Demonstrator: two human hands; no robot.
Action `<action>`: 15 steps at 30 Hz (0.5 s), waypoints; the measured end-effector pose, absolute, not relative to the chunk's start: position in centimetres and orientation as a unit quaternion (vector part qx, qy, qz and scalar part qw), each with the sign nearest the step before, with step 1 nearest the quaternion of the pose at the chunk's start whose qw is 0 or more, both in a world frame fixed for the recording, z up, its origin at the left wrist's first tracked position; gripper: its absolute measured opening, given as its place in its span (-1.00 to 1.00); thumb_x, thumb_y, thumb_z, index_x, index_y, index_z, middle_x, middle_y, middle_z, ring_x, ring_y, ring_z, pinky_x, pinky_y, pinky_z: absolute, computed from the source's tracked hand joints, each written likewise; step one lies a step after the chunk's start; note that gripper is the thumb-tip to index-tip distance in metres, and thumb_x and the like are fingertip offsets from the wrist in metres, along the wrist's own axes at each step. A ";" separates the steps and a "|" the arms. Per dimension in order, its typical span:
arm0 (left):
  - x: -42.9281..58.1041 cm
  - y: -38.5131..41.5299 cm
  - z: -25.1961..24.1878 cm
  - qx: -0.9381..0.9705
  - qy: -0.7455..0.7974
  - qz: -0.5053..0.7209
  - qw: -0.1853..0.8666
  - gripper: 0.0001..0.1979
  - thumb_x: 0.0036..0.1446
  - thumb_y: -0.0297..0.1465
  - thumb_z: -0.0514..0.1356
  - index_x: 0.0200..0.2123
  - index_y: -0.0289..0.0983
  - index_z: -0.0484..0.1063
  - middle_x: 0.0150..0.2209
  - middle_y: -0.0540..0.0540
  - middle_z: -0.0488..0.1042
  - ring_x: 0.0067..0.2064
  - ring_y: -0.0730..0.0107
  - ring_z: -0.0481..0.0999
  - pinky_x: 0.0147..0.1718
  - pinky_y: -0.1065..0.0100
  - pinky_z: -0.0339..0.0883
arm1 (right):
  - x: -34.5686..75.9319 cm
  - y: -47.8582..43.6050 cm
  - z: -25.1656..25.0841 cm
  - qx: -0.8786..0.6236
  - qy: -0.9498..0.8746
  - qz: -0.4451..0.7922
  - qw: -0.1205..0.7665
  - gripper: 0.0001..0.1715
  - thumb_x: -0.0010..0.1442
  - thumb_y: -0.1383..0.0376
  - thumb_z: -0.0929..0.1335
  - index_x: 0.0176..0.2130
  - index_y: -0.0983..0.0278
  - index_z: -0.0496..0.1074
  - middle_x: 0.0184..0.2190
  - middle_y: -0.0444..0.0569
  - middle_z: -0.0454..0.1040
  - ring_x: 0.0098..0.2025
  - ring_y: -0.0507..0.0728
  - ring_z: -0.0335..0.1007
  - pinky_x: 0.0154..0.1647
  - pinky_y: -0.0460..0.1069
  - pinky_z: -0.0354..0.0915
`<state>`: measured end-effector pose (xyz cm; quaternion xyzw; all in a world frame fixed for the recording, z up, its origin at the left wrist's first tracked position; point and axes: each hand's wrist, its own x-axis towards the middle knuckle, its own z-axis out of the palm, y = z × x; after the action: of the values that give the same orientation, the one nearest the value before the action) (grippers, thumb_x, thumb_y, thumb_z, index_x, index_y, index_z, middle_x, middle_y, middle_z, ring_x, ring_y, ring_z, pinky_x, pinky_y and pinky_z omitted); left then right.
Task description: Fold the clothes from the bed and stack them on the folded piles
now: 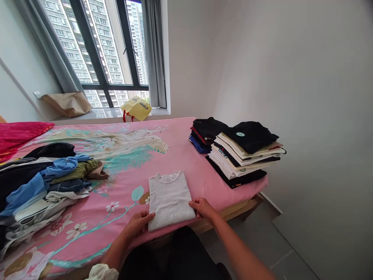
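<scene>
A light grey T-shirt [170, 198], folded into a neat rectangle with its collar at the far end, lies flat at the front edge of the bed. My left hand [139, 224] grips its left side near the lower corner, thumb on top and the other fingers partly hidden beneath. On the opposite side, my right hand [204, 208] pinches the right edge between thumb and fingers. A tall stack of folded shirts [244, 155], topped by a black one, stands to the right. Behind it sits a smaller stack of dark folded clothes [204, 134].
A loose heap of unfolded clothes [49, 182] covers the bed's left side. The pink floral bedspread [177, 144] spans the bed. Near the window are a brown paper bag [68, 104] and a yellow bag [136, 109]. A red pillow [20, 136] lies far left.
</scene>
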<state>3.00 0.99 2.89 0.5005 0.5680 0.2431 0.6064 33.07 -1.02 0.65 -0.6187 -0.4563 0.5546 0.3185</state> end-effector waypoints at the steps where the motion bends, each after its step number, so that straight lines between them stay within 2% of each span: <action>1: 3.0 1.0 2.5 0.497 0.558 0.254 0.615 -0.44 -0.41 0.13 0.31 -0.58 -0.25 0.32 -0.72 0.07 0.31 -0.69 0.55 0.18 -0.70 0.46 -0.06 | 33.0 -1.1 0.7 -0.624 -0.458 0.548 0.318 -0.73 0.10 0.11 0.31 -0.41 0.27 0.28 -0.76 -0.29 0.23 -0.76 -0.05 0.15 -0.73 -0.17 0.01; 3: 3.0 1.1 1.6 0.506 0.555 0.271 0.602 -0.44 -0.40 0.13 0.29 -0.57 -0.25 0.35 -0.64 0.01 0.39 -0.59 0.45 0.31 -0.61 0.42 0.08 | 32.7 -1.3 0.8 -0.641 -0.459 0.526 0.319 -0.77 0.09 0.15 0.32 -0.43 0.27 0.28 -0.74 -0.28 0.24 -0.75 -0.05 0.17 -0.72 -0.16 0.03; 6: 3.0 0.7 1.0 0.557 0.628 0.266 0.473 -0.50 -0.26 0.11 0.22 -0.57 -0.24 0.36 -0.61 -0.01 0.41 -0.51 0.30 0.39 -0.52 0.36 0.14 | 32.3 -1.9 1.0 -0.682 -0.457 0.469 0.326 -0.78 0.09 0.17 0.32 -0.46 0.26 0.27 -0.69 -0.23 0.28 -0.69 -0.02 0.23 -0.66 -0.14 0.07; 9: 3.1 -0.3 1.7 0.592 0.687 0.231 0.351 -0.54 -0.13 0.09 0.14 -0.49 -0.22 0.39 -0.51 -0.05 0.48 -0.37 0.14 0.48 -0.41 0.30 0.19 | 32.3 -3.3 1.2 -0.717 -0.463 0.396 0.339 -0.71 0.06 0.09 0.36 -0.44 0.26 0.31 -0.50 -0.07 0.43 -0.44 0.06 0.39 -0.48 -0.11 0.17; 12: 3.5 -1.6 3.0 0.616 0.695 0.187 0.320 -0.52 -0.09 0.11 0.10 -0.44 -0.20 0.36 -0.42 -0.12 0.51 -0.25 0.01 0.50 -0.31 0.22 0.21 | 32.6 -4.6 1.1 -0.739 -0.489 0.340 0.314 -0.57 0.01 -0.05 0.37 -0.39 0.27 0.38 -0.37 0.03 0.50 -0.25 0.15 0.42 -0.31 -0.06 0.20; 15: 4.0 -2.9 3.4 0.600 0.719 0.185 0.299 -0.50 -0.11 0.14 0.09 -0.42 -0.21 0.30 -0.38 -0.19 0.49 -0.22 -0.07 0.49 -0.27 0.15 0.22 | 32.4 -5.2 1.1 -0.740 -0.477 0.363 0.303 -0.52 -0.06 -0.08 0.40 -0.39 0.28 0.40 -0.35 0.07 0.51 -0.23 0.19 0.43 -0.34 -0.05 0.21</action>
<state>3.99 -2.85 3.44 0.5998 0.7189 0.1851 0.2986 32.40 -5.16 1.10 -0.7405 -0.4771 0.3634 0.3035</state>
